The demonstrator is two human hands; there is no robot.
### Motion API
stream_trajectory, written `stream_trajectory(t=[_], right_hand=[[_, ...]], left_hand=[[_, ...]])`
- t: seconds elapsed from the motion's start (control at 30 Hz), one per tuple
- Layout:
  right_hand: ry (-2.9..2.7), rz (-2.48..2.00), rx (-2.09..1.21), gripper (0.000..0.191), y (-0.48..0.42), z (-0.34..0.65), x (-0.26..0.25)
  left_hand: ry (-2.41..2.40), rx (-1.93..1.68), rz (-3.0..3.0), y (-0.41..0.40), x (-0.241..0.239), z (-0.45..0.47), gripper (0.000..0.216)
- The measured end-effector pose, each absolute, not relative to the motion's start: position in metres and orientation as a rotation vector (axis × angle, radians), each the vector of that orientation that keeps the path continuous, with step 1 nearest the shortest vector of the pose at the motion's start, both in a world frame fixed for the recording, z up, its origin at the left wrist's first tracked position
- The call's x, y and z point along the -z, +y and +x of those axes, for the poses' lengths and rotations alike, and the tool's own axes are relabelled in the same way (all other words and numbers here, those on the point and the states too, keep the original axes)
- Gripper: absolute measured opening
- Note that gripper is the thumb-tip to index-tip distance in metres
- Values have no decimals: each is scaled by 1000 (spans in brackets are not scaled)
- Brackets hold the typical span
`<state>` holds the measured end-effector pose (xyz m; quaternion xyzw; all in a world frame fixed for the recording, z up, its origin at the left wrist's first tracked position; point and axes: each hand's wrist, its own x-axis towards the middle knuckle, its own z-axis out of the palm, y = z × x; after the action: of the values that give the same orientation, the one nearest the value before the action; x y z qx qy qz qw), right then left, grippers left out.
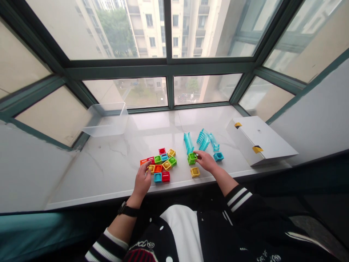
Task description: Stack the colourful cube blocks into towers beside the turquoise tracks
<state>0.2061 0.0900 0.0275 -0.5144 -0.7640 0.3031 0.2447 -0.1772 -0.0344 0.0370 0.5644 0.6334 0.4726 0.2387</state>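
Observation:
My left hand (143, 177) is at the left edge of a cluster of colourful toy blocks, its thumb and fingers apart beside a yellow block (151, 169) and a red block (151, 159). An orange block (158, 168), a blue block (157, 177) and another red block (165, 177) sit close by. With its fingertips, my right hand (206, 161) grips a green block (192, 158) from the right side. That block is near the lower end of a clear teal track piece (188, 142). A separate yellow block (195, 172) lies just in front of it.
A curved teal track (203, 139), a small teal piece (214, 142) and a blue block (218, 157) lie right of centre. A clear plastic bin (109, 120) stands at the back left. A white box (261, 136) is at the right. Windows border the white sill (95, 174).

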Motion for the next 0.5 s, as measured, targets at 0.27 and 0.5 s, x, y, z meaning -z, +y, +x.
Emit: stream_trajectory(t=[0.27,0.5], right_hand=[[-2096,-1456,-799,55,87,206,-34],[-2107,-1474,-774,55,85,205,-40]], left_hand=[[1858,-1309,1322,-76,-16,-205,37],[1818,-1308,1404,-69,-14,-192,39]])
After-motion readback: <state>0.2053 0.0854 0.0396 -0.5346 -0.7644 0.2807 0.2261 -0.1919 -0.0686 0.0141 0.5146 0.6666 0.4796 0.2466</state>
